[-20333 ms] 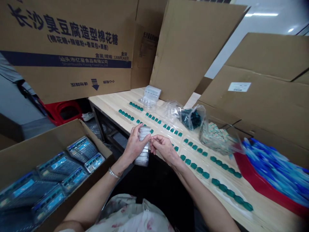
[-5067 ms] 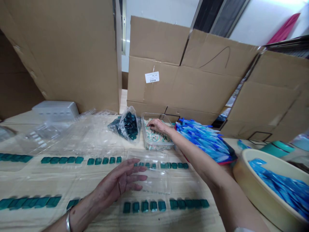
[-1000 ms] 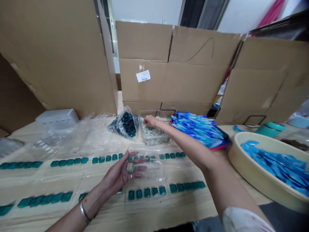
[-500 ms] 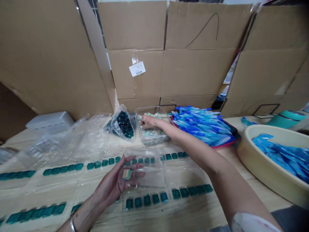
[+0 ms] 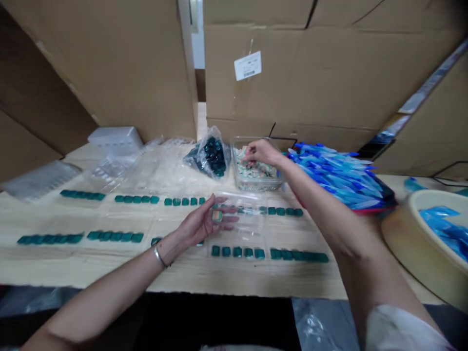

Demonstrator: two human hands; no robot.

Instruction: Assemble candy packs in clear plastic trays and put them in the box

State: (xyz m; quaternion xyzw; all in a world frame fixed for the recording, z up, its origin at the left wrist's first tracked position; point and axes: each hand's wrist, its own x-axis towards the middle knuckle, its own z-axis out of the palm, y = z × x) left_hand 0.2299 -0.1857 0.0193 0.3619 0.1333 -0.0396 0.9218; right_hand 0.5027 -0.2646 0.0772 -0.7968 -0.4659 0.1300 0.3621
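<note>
**Right hand**: grip partly closed, fingertips down among the multicoloured pieces inside a clear plastic tub. Any piece held between the fingers: impossible to tell.

**Left hand**, in front of the tub: grip open, palm up, fingers spread and partly behind a clear blister tray. Small striped block just over the palm, seen near the tray's edge; contact with the skin impossible to tell. Metal bangle on the left wrist.

**Around the tub:** rows of small teal blocks on the table, in front of the tub and running to its left, some beneath the blister tray. Just left, a clear plastic bag of dark teal pieces. Farther left, a stack of clear trays. Just right, a heap of blue pointed pieces. Well right, a cream basin holding flat blue pieces. Behind, upright cardboard boxes bearing a white label.
</note>
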